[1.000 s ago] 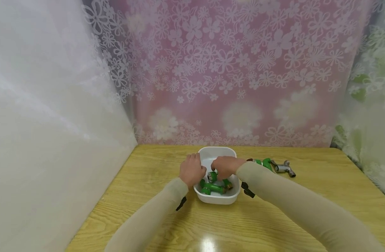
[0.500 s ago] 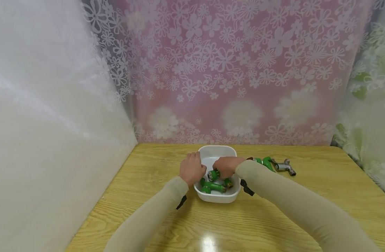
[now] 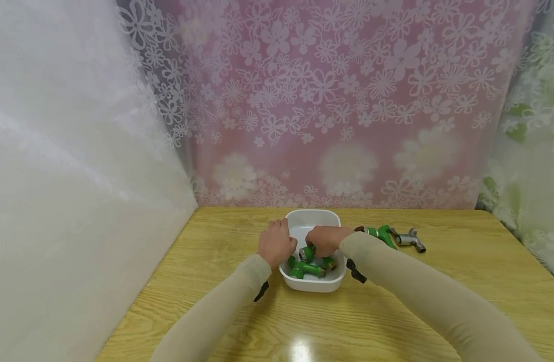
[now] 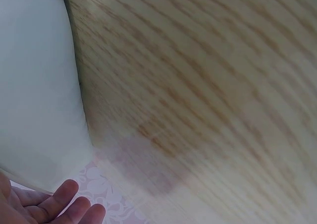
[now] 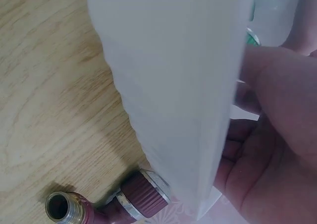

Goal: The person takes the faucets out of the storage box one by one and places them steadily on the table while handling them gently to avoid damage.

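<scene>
My left hand (image 3: 277, 245) grips the left rim of a white plastic basin (image 3: 311, 286); in the left wrist view its curled fingers (image 4: 64, 194) show at the basin's edge. Reaching over the right rim, my right hand (image 3: 326, 240) is inside the basin and holds a green tap (image 3: 306, 254), whose silvery end pokes out to the left. The right wrist view shows the palm and curled fingers, with most of the tap hidden behind the basin wall. In front of that hand lie another green tap (image 3: 308, 269) and a green piece with a brass end (image 3: 330, 263).
On the wooden table (image 3: 222, 311), right of the basin, are a green tap (image 3: 385, 234), a silver tap (image 3: 410, 240) and a dark red tap (image 5: 146, 192) with a threaded end, partly hidden by the right forearm. Flowered curtains (image 3: 331, 110) close off the back and sides.
The green tap in my right hand has tipped and shifted slightly within the basin, and the right hand has moved a little with it. The left hand stays on the rim.
</scene>
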The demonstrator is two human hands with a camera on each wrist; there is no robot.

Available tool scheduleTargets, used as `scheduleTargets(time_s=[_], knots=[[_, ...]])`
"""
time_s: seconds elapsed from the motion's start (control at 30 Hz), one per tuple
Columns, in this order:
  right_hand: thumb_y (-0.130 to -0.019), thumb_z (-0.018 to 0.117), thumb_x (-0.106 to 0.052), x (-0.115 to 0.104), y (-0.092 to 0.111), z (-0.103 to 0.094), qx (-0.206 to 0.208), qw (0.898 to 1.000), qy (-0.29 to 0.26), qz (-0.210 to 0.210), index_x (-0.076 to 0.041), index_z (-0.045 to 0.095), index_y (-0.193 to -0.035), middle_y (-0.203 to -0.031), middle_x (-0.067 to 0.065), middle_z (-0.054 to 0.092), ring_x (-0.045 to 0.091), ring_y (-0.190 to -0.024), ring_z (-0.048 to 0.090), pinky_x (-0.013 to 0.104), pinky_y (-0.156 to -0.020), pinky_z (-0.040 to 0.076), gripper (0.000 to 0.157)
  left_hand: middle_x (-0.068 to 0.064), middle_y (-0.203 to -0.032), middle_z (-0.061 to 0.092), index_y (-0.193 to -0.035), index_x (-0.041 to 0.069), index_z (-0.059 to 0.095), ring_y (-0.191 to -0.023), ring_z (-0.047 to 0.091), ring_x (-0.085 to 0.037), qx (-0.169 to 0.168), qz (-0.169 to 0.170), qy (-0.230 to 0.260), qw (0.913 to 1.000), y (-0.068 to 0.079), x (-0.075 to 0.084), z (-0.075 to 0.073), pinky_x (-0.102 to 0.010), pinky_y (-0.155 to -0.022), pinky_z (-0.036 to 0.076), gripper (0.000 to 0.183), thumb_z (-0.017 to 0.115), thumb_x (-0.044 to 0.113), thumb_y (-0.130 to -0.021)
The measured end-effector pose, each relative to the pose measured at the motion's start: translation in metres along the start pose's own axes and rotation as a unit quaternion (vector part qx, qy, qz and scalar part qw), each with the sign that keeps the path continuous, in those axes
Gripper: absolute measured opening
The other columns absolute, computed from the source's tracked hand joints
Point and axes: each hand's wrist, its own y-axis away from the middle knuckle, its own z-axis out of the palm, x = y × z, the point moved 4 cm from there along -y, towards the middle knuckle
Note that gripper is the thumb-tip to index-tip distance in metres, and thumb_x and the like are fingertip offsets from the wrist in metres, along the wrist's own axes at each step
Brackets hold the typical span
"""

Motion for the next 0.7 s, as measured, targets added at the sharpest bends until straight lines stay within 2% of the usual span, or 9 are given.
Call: scheduleTargets(time_s=[0.33, 0.7], knots=[[-0.091, 0.072, -0.019, 0.0, 0.004, -0.009, 0.019, 1.0, 0.005, -0.02, -0.012, 0.07, -0.118, -0.095, -0.004, 0.069, 0.01, -0.082, 0.062, 0.033, -0.078, 0.054, 0.027, -0.013, -0.128, 0.063, -0.142, 0.002, 0.052, -0.119, 0.06, -0.026, -0.002, 0.001, -0.003, 1.0, 0.0, 0.0, 0.002, -0.044, -0.086, 0.059, 0.056, 0.057, 0.032, -0.095], [-0.092, 0.072, -0.021, -0.005, 0.024, -0.029, 0.043, 0.998, 0.026, -0.034, -0.01, 0.069, -0.118, -0.09, -0.005, 0.066, 0.01, -0.077, 0.061, 0.032, -0.073, 0.053, 0.029, -0.014, -0.131, 0.062, -0.143, 0.002, 0.051, -0.123, 0.058, -0.028, -0.008, -0.004, -0.002, 1.0, 0.002, 0.002, 0.0, -0.045, -0.088, 0.058, 0.057, 0.057, 0.033, -0.096]])
